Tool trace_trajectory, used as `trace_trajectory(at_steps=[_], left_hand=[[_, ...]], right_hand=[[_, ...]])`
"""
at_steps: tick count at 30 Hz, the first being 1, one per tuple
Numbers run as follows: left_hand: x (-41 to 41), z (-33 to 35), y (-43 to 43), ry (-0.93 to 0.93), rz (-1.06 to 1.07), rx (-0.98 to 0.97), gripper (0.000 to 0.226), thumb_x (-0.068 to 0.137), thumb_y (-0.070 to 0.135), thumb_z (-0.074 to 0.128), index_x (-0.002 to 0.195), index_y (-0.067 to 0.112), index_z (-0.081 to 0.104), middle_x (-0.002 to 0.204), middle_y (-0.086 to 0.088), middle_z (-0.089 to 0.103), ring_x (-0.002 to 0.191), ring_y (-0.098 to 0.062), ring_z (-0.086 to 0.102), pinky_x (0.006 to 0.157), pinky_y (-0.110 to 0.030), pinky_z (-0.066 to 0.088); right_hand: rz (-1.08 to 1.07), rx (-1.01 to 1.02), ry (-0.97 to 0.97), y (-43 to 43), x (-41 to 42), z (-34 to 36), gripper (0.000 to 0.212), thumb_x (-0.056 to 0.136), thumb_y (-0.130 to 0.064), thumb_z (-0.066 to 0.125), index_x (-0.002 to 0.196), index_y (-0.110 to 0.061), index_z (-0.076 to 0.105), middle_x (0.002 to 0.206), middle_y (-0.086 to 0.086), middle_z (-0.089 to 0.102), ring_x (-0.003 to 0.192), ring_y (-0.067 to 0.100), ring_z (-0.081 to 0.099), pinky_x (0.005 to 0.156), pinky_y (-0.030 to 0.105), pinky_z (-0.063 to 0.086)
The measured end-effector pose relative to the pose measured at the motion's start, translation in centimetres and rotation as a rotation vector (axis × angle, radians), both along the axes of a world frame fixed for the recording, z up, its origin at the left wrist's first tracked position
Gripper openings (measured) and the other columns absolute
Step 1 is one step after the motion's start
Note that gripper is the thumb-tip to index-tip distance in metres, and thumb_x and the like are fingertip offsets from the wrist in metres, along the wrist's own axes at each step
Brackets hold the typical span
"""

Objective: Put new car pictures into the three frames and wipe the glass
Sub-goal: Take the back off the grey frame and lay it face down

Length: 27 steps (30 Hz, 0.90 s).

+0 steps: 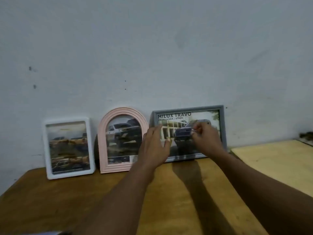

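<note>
Nearest to us, the brown wooden tabletop (67,200) fills the lower view. Its surface is worn and unevenly toned. A pale blurred object (50,232) sits at the near edge; we cannot identify it. Both bare forearms reach forward over the wood and cast two dark shadows on it.

The left hand (153,146) is held with its fingers straight and spread, holding nothing. It is in front of the left part of the grey frame (223,126), and we cannot tell whether it touches the glass. The right hand (205,138) is in front of the middle of the same glass with its fingers curled inward. Something pale shows at the fingertips; we cannot tell whether it is a held item.

The three frames stand in a row at the back of the tabletop against the wall (152,48). The grey frame is on the right and holds a picture of a dark car headed "HILUX TRAVO". The pink arched frame (102,143) stands just beside it, with pickup trucks pictured. The white frame (91,146) is on the left, with vehicles in a yellowish landscape.

To the right a lighter, paler board surface (274,160) adjoins. The wall is pale grey-blue with several small dark marks (30,68).
</note>
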<state>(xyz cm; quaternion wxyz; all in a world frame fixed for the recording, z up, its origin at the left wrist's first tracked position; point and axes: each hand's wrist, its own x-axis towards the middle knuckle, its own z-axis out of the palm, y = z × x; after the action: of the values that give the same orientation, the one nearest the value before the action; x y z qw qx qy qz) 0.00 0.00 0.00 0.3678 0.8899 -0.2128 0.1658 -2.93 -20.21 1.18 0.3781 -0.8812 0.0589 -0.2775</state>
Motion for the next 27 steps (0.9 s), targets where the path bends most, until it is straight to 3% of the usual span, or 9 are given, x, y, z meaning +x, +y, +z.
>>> trace_trajectory(at_steps=[2,4,7,10,13,16,19,23,27], left_hand=[[1.1,-0.3,-2.1,-0.077,0.098,0.051,0.068,0.098,0.041,0.057,0.157,0.033,0.024,0.164,-0.001,0.021,0.149,-0.026,0.022,0.120,-0.047,0.029],[2.1,-0.5,-3.6,-0.118,0.205,0.091,0.074,0.100,0.047,0.052,0.161,0.031,0.014,0.170,-0.001,0.001,0.155,-0.026,0.004,0.126,-0.047,0.014],[3.6,-0.8,-5.1,-0.158,0.248,0.093,0.081,0.100,0.047,0.052,0.163,0.031,0.003,0.170,-0.001,-0.012,0.156,-0.025,-0.007,0.125,-0.043,0.005],[4.5,-1.2,-5.7,-0.163,0.248,0.038,0.083,0.099,0.044,0.054,0.163,0.033,0.002,0.168,0.001,-0.016,0.156,-0.027,-0.002,0.125,-0.046,0.017],[5.0,-1.7,-5.9,-0.145,0.268,0.019,0.083,0.099,0.045,0.054,0.162,0.034,0.001,0.167,0.006,-0.019,0.154,-0.029,0.008,0.118,-0.047,0.031],[5.0,-1.7,-5.8,-0.148,0.252,-0.007,0.083,0.097,0.042,0.059,0.161,0.034,0.007,0.167,0.010,-0.015,0.152,-0.032,0.014,0.119,-0.052,0.032],[4.0,-1.0,-5.8,-0.114,0.242,-0.011,0.080,0.097,0.040,0.059,0.161,0.035,0.011,0.167,0.011,-0.006,0.150,-0.032,0.020,0.120,-0.052,0.026],[0.6,0.6,-5.8,-0.086,0.187,0.008,0.077,0.098,0.045,0.054,0.159,0.040,0.008,0.165,0.016,-0.001,0.144,-0.032,0.026,0.113,-0.052,0.035],[-3.7,1.0,-3.9,-0.027,0.114,-0.013,0.081,0.098,0.048,0.056,0.159,0.042,0.004,0.165,0.017,-0.002,0.145,-0.030,0.028,0.115,-0.050,0.032]], right_hand=[[-0.124,-0.001,-0.036,-2.9,0.4,-0.2,0.015,0.095,-0.025,0.061,0.109,-0.021,0.057,0.101,0.002,0.061,0.092,0.018,0.060,0.070,0.033,0.052],[-0.215,0.029,-0.023,-5.6,1.1,-0.7,0.027,0.094,-0.031,0.062,0.118,-0.020,0.056,0.115,0.006,0.059,0.105,0.024,0.058,0.083,0.045,0.056],[-0.289,0.154,-0.026,-8.1,2.4,-1.6,0.036,0.093,-0.041,0.059,0.122,-0.023,0.049,0.121,0.008,0.056,0.110,0.030,0.056,0.086,0.052,0.056],[-0.317,0.302,-0.002,-9.2,3.4,-2.6,0.033,0.097,-0.044,0.053,0.121,-0.023,0.044,0.116,0.007,0.055,0.102,0.028,0.059,0.082,0.049,0.057],[-0.224,0.429,0.034,-9.5,3.8,-3.5,0.024,0.104,-0.034,0.048,0.122,-0.018,0.043,0.106,0.006,0.056,0.081,0.012,0.057,0.063,0.031,0.051],[-0.201,0.439,-0.002,-9.8,3.5,-3.6,0.017,0.104,-0.026,0.048,0.118,-0.016,0.046,0.103,0.005,0.056,0.079,0.007,0.054,0.057,0.025,0.043],[-0.233,0.440,-0.037,-10.3,2.1,-3.0,0.012,0.103,-0.020,0.048,0.114,-0.015,0.050,0.102,0.006,0.057,0.081,0.012,0.055,0.059,0.026,0.043],[-0.268,0.382,-0.064,-11.1,-1.9,-1.3,0.011,0.099,-0.016,0.050,0.108,-0.014,0.055,0.099,0.008,0.061,0.090,0.026,0.059,0.069,0.033,0.047],[-0.234,0.274,0.019,-11.5,-6.8,1.7,0.008,0.094,-0.015,0.057,0.102,-0.013,0.060,0.095,0.009,0.064,0.085,0.029,0.063,0.073,0.037,0.053]])
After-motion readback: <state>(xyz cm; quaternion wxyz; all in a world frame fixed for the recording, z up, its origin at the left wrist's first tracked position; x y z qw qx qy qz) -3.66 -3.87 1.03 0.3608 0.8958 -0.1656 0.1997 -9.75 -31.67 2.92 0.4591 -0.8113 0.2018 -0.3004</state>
